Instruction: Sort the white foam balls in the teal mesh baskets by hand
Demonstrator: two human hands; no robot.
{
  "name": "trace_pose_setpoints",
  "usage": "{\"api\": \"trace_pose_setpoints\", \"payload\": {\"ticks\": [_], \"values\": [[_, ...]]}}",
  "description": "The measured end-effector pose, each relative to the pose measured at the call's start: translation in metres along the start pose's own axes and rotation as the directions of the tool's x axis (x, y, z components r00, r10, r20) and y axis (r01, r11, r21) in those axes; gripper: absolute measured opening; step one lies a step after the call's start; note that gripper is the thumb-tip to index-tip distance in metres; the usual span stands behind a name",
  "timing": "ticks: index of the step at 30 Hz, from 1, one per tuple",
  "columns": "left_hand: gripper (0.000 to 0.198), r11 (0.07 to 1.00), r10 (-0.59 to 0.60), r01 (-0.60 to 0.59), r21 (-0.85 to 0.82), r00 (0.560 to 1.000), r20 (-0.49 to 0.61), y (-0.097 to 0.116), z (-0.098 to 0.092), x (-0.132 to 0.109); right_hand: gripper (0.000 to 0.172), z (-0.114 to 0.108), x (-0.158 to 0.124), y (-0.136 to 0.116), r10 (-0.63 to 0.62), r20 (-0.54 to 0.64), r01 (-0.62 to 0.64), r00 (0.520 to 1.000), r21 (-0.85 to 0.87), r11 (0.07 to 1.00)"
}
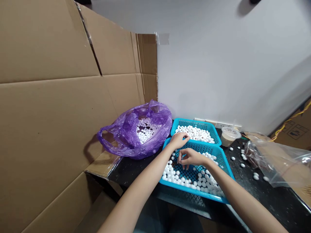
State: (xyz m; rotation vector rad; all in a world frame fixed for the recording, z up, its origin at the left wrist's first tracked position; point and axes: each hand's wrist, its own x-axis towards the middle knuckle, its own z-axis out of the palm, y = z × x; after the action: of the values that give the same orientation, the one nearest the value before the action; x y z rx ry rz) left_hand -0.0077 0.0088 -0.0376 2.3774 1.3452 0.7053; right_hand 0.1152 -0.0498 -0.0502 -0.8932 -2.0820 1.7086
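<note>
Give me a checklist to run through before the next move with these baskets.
Right hand holding a ball: cannot tell, fingers hide it.
Left hand at the front blue basket: ok, by its far rim.
Front basket wholly on the table: cannot tell.
Purple bag open, white balls showing: ok.
Loose balls off the baskets: not ok, several on the table.
Cup upright: ok.

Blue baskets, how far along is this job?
The far blue basket looks full of white balls. In hand: the left hand and right hand are over the near blue basket, among more balls. Left: the purple plastic bag holds many, and loose balls lie on the table.
</note>
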Motion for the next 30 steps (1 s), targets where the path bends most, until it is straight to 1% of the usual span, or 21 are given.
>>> {"api": "trace_pose_setpoints", "payload": {"ticks": [6,9,11,15,19,22,26,30], "values": [[0.024,1.0,0.0,0.0,-0.001,1.0,-0.005,0.002,-0.001,-0.001,0.03,-0.002,0.001,0.0,-0.052,0.023,0.049,0.998,0.101,0.994],[0.025,1.0,-0.007,0.007,-0.004,1.0,0.0,0.003,-0.002,-0.002,0.038,-0.004,-0.001,-0.003,-0.015,0.064,0.008,0.998,0.11,0.994],[0.026,1.0,-0.009,0.009,-0.002,1.0,-0.001,0.003,-0.001,-0.002,0.04,-0.004,-0.003,-0.005,0.023,0.104,-0.034,0.994,0.106,0.994],[0.026,1.0,-0.003,0.003,0.007,1.0,-0.012,0.0,0.001,-0.001,0.039,-0.005,-0.004,-0.005,0.047,0.146,-0.069,0.988,0.145,0.987],[0.025,1.0,-0.002,0.002,0.011,1.0,-0.008,-0.001,0.003,0.0,0.036,-0.005,-0.004,-0.004,0.036,0.156,-0.071,0.987,0.219,0.973],[0.025,1.0,0.0,0.0,0.016,1.0,-0.008,-0.001,0.002,0.0,0.035,-0.005,-0.003,-0.002,0.021,0.179,-0.063,0.984,0.232,0.971],[0.026,1.0,0.007,-0.007,0.015,1.0,-0.011,0.0,0.002,0.0,0.034,-0.004,-0.001,0.002,0.031,0.247,-0.092,0.969,0.238,0.967],[0.026,1.0,0.003,-0.003,0.015,1.0,-0.011,0.0,0.002,0.0,0.034,-0.004,-0.001,0.006,0.072,0.331,-0.148,0.941,0.21,0.966]]}}
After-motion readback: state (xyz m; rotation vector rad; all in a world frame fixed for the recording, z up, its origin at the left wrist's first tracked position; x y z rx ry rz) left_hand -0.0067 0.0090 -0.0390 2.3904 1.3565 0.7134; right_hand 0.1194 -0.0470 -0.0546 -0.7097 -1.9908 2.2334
